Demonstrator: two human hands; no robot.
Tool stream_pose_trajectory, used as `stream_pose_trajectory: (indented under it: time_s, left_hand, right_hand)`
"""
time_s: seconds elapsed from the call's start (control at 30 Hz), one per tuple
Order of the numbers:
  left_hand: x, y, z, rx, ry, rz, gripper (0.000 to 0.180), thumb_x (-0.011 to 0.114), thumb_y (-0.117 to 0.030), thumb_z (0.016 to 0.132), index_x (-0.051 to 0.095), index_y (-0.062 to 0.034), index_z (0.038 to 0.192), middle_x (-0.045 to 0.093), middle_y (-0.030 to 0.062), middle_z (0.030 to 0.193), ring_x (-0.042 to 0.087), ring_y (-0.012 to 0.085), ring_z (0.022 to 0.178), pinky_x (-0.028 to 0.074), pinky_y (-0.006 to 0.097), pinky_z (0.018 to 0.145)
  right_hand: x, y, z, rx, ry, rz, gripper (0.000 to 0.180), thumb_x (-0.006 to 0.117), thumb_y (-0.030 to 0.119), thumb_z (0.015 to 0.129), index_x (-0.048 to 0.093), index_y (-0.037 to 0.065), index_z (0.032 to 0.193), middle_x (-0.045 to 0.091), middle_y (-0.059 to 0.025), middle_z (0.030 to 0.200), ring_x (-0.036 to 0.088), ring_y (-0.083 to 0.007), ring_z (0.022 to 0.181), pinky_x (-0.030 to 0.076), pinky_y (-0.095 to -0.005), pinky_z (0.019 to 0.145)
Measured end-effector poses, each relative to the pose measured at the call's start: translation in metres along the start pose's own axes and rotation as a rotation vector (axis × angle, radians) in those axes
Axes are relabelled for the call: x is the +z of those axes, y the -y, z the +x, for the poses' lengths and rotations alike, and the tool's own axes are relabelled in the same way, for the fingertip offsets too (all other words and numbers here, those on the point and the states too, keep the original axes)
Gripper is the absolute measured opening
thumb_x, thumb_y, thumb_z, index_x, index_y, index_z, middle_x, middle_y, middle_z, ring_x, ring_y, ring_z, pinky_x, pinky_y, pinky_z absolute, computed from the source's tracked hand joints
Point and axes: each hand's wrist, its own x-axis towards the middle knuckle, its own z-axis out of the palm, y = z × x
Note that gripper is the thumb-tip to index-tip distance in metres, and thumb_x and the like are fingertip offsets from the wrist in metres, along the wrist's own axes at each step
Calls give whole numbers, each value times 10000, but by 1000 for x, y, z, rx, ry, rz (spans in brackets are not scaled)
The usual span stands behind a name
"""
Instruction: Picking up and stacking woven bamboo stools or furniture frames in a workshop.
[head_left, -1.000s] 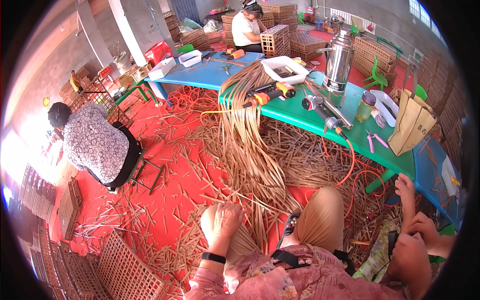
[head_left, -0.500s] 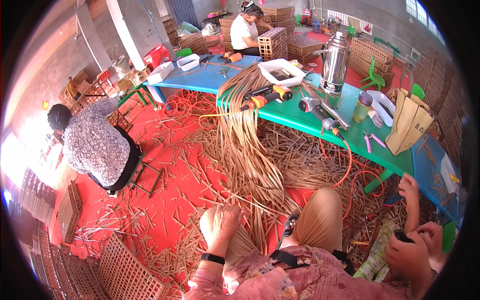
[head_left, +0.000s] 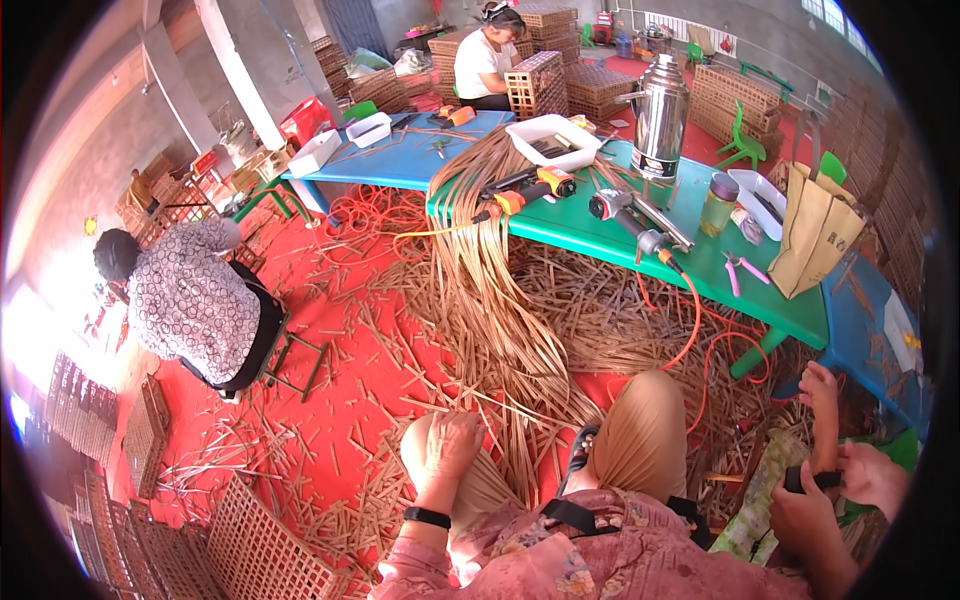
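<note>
My left hand lies palm down and open over my left knee, a black band around its wrist. At the lower right my right hand is raised, fingers apart and loosely bent, holding nothing. Beneath it, another person's two hands hold a black strap against the right forearm. Whether the strap is fastened cannot be made out, since those hands cover part of it. The green patterned cloth lies beside my right leg.
A green table ahead carries power tools, a metal flask, a jar, pink-handled pliers and a paper bag. Long brown strips hang off it. Offcuts and orange hoses cover the floor. Two people sit at left and back.
The other person's hands have brought the black strap from beside my right forearm to against it. My right hand has dipped slightly; the left stays on the knee.
</note>
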Motion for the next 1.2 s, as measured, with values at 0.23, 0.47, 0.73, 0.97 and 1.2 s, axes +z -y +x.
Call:
stream_pose_trajectory:
  time_s: [0.23,0.47,0.73,0.97,1.2]
  left_hand:
    - [0,2,-3,-23,8,0,157,693,-235,821,655,-84,839,683,90,805,657,273,858,442,428,875]
    - [2,4,-4,-4,-10,18,134,677,-227,839,654,-95,842,684,76,816,645,245,850,435,415,865]
    - [-1,6,-8,27,-59,40,167,687,-239,835,614,-93,798,648,82,766,635,253,841,441,411,840]
    - [-2,4,-5,11,-32,22,175,695,-248,833,614,-94,810,656,79,777,639,252,843,442,411,832]
    - [-1,1,-4,-7,-8,-2,175,696,-253,833,642,-86,834,678,83,804,649,255,865,432,412,885]
  right_hand:
    - [7,-1,-1,58,-132,-17,280,616,256,889,701,124,1122,604,-109,1275,489,-268,1265,383,-423,1082]
    - [-55,-73,-19,-214,-18,156,232,576,261,937,689,119,1082,616,-64,1156,520,-224,1180,409,-418,1050]
    - [-77,-76,-22,-282,22,436,218,547,270,968,687,128,1057,639,-21,1063,587,-187,1061,444,-391,986]
    - [36,60,-8,1,-150,-429,222,542,264,966,693,144,1076,645,-16,1068,591,-199,1057,447,-398,983]
    - [110,163,23,134,-59,-847,248,523,273,972,692,174,1124,656,-31,1053,575,-228,1081,437,-498,973]
